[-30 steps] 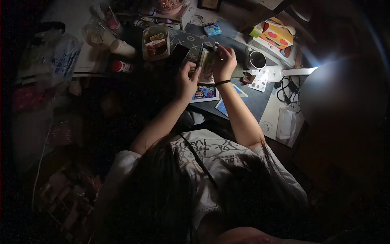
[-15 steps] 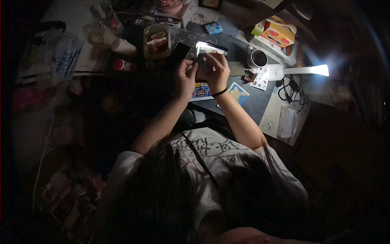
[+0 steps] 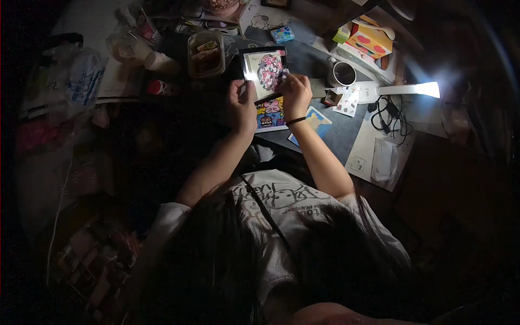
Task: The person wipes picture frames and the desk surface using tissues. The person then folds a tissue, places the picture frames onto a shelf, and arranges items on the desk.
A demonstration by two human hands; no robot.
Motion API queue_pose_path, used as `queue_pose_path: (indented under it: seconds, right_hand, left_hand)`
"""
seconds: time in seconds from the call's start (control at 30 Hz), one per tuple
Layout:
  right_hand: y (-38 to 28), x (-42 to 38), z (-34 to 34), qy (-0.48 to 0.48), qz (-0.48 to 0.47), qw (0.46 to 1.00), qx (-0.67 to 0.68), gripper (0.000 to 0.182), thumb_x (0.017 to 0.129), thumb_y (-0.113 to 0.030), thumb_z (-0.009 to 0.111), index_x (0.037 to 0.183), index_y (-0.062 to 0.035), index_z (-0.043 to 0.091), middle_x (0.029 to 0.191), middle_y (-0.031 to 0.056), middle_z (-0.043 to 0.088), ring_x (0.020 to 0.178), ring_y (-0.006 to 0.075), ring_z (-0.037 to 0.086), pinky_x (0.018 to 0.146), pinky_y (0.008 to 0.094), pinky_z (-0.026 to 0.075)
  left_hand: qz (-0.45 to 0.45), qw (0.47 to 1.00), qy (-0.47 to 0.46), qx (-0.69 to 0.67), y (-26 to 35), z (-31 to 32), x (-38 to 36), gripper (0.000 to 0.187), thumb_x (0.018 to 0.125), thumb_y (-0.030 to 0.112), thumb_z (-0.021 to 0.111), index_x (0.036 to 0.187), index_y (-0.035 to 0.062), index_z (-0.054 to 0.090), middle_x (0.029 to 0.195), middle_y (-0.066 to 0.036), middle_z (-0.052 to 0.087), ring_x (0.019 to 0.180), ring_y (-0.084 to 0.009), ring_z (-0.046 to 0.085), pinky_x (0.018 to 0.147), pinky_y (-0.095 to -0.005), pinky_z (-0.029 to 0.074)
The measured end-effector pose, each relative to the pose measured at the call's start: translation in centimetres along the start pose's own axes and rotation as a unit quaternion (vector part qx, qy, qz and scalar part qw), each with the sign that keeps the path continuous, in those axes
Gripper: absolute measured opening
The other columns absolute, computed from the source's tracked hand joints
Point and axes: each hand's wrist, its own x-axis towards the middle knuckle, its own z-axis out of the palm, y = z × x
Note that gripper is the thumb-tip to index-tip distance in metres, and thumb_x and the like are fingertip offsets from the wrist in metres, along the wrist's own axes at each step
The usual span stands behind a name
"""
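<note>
In the middle of the desk, a black-edged framed picture (image 3: 265, 71) faces up, showing a pink, black and white figure on a pale ground. A bright glare lies on its glossy left side. My left hand (image 3: 242, 105) grips its lower left edge, the thumb over the border. My right hand (image 3: 296, 96) is closed at its lower right edge, with fingertips bent against the border. Just below the frame, a colourful cartoon picture (image 3: 270, 115) is partly covered. A blue card (image 3: 312, 127) lies beside my right wrist.
A lit white lamp (image 3: 409, 90) shines at the right, near a dark mug (image 3: 343, 74), a small open box (image 3: 331, 98) and black cables (image 3: 387, 116). Left of the frame stand a food container (image 3: 207, 65), a white cup (image 3: 161, 62) and a red-capped bottle (image 3: 161, 87).
The framed picture has tilted from a steep, glaring angle to face up, so its image shows. Both hands still hold it; my right hand has moved from over its face to the right edge.
</note>
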Motion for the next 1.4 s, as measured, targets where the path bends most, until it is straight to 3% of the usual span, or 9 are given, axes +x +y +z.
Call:
queue_pose_path:
  seconds: [0.23,0.5,0.63,0.73,0.83,0.93,1.03,1.13,1.4]
  right_hand:
    - [-0.8,-2.4,1.0,-0.040,-0.231,0.972,-0.010,0.035,0.070,0.006,0.059,0.103,-0.0049,0.062,0.090,0.0127,0.055,0.082,0.0307,0.053,0.071,0.0358,0.045]
    - [8.5,0.6,-2.4,-0.003,0.218,0.967,0.131,0.018,0.081,-0.002,0.058,0.097,0.0064,0.062,0.083,0.0024,0.063,0.073,0.0059,0.054,0.065,0.0197,0.043]
    - [2.1,-0.3,-3.4,-0.050,0.136,0.943,0.300,0.019,0.081,0.001,0.058,0.100,0.0052,0.061,0.085,0.0011,0.062,0.078,0.0060,0.054,0.070,0.0186,0.042]
    - [-0.7,-1.2,-3.3,-0.044,0.134,0.925,0.353,0.016,0.081,0.006,0.055,0.096,0.0054,0.060,0.089,0.0015,0.061,0.083,0.0068,0.055,0.073,0.0205,0.043]
    - [-2.7,-1.4,-3.4,-0.029,0.070,0.937,0.342,0.021,0.078,0.010,0.054,0.097,0.0040,0.060,0.095,0.0049,0.062,0.085,0.0117,0.059,0.076,0.0228,0.045]
    - [-3.8,-2.4,-4.0,-0.129,-0.076,0.972,0.182,0.031,0.071,0.012,0.056,0.097,-0.0024,0.064,0.104,0.0120,0.061,0.090,0.0233,0.061,0.076,0.0274,0.049]
    - [-3.7,-3.7,-3.1,-0.156,-0.196,0.965,0.076,0.039,0.069,0.011,0.056,0.104,-0.0050,0.063,0.103,0.0118,0.060,0.091,0.0264,0.060,0.075,0.0313,0.049]
    - [-4.0,-4.4,-2.3,-0.197,-0.242,0.949,0.039,0.039,0.068,0.008,0.058,0.104,-0.0057,0.063,0.101,0.0117,0.060,0.091,0.0271,0.059,0.076,0.0337,0.048]
    - [-1.7,-2.9,-2.6,-0.120,-0.224,0.961,-0.108,0.026,0.070,-0.001,0.055,0.095,-0.0032,0.063,0.094,0.0129,0.056,0.090,0.0318,0.052,0.078,0.0380,0.044]
  left_hand:
    - [-0.022,0.998,0.023,-0.053,-0.5,-0.5,1.1,0.019,0.089,0.021,0.057,0.100,0.0054,0.052,0.092,-0.004,0.058,0.083,-0.0129,0.053,0.077,-0.0296,0.043]
    - [-0.083,0.972,-0.052,-0.211,-2.7,-2.8,3.4,0.022,0.089,0.025,0.059,0.097,0.0059,0.051,0.089,0.000,0.053,0.083,-0.0124,0.050,0.076,-0.0279,0.041]
    - [-0.226,0.925,-0.048,-0.303,-5.5,-3.1,3.9,0.024,0.086,0.025,0.062,0.101,0.0078,0.053,0.088,0.000,0.053,0.085,-0.0135,0.051,0.077,-0.0316,0.043]
    - [-0.020,0.985,-0.169,-0.022,-6.9,-3.1,3.5,0.045,0.086,0.027,0.062,0.121,0.0033,0.048,0.127,-0.011,0.045,0.117,-0.0248,0.045,0.093,-0.0352,0.042]
    - [-0.211,0.931,-0.161,-0.251,-7.8,-1.3,3.4,0.044,0.087,0.028,0.059,0.122,0.0028,0.047,0.127,-0.011,0.044,0.119,-0.0231,0.043,0.094,-0.0330,0.041]
    - [0.129,0.934,-0.234,-0.236,-8.7,-0.5,2.9,0.038,0.087,0.028,0.058,0.119,0.0103,0.047,0.099,-0.002,0.056,0.088,-0.0142,0.055,0.077,-0.0343,0.045]
    - [-0.115,0.867,-0.327,-0.357,-7.9,-0.6,3.4,0.046,0.086,0.027,0.058,0.125,0.0097,0.040,0.103,-0.005,0.053,0.090,-0.0170,0.053,0.076,-0.0345,0.044]
    - [-0.254,0.613,-0.426,-0.615,-7.6,2.2,3.2,0.054,0.092,0.032,0.042,0.139,0.0098,0.025,0.095,-0.007,0.044,0.086,-0.0196,0.046,0.081,-0.0289,0.041]
    - [-0.211,0.685,-0.445,-0.537,-6.8,2.1,3.5,0.057,0.093,0.025,0.039,0.143,0.0111,0.013,0.095,-0.004,0.042,0.088,-0.0158,0.044,0.089,-0.0292,0.035]
